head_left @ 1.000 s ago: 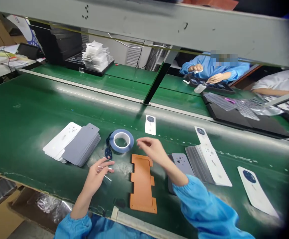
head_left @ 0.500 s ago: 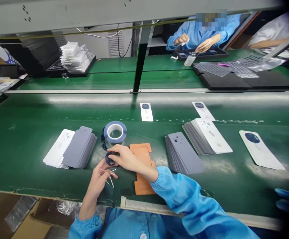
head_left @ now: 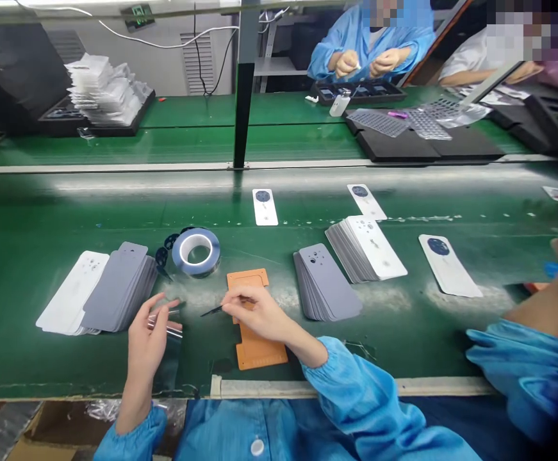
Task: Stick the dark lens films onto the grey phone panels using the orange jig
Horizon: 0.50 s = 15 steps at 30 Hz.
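Observation:
My right hand [head_left: 254,310] pinches a thin dark round sticker [head_left: 211,310], seen nearly edge-on, over the left edge of an orange jig plate [head_left: 262,349]. Metal tweezers [head_left: 168,330] lie across my left hand [head_left: 148,333], held in its curled fingers just right of a fanned stack of grey phone-back-shaped sheets [head_left: 115,291]. Behind my hands stands a roll of blue tape [head_left: 180,256], with a strip of dark round stickers [head_left: 162,257] trailing off its left side. Under the jig's upper part my right hand hides some detail.
White phone-shaped sheets [head_left: 70,294] lie far left. Grey sheets [head_left: 329,282] and a white-topped stack [head_left: 377,246] stand right. Single white sheets with dark stickers [head_left: 265,214] lie beyond. A co-worker's sleeve [head_left: 528,371] reaches in at right; another person [head_left: 369,57] works opposite.
My hands have moved apart: the right went right over the jig with the dark sticker, the left moved left with the tweezers. The view shifted, and a co-worker's arm came in at right.

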Each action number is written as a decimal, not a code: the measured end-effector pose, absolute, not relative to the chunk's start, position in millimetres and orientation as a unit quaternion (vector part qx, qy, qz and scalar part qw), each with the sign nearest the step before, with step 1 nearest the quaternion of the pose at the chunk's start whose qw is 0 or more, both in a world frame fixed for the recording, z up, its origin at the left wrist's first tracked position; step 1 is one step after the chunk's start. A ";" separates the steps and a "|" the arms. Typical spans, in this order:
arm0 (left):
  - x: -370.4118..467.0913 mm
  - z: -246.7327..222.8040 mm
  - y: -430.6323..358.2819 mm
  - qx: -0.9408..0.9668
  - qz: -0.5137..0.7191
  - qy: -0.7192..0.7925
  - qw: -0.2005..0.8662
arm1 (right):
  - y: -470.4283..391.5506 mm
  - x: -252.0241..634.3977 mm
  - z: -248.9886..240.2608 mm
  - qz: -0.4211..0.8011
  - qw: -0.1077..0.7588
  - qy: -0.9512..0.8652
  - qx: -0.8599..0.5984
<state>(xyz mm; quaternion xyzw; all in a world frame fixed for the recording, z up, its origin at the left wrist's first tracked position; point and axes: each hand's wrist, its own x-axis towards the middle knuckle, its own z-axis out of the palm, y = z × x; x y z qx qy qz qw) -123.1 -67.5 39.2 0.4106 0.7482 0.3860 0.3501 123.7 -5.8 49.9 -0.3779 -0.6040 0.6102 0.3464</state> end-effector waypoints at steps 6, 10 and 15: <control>-94.8 44.9 -73.0 0.537 0.485 0.690 -0.007 | 11.9 178.4 48.0 0.599 0.328 -0.563 -0.465; -57.3 40.9 -56.0 0.527 0.467 0.659 0.263 | 28.1 187.2 39.2 0.559 0.283 -0.607 -0.489; -31.0 18.4 -15.3 0.507 0.353 0.654 0.436 | 34.1 180.7 26.2 0.502 0.256 -0.647 -0.513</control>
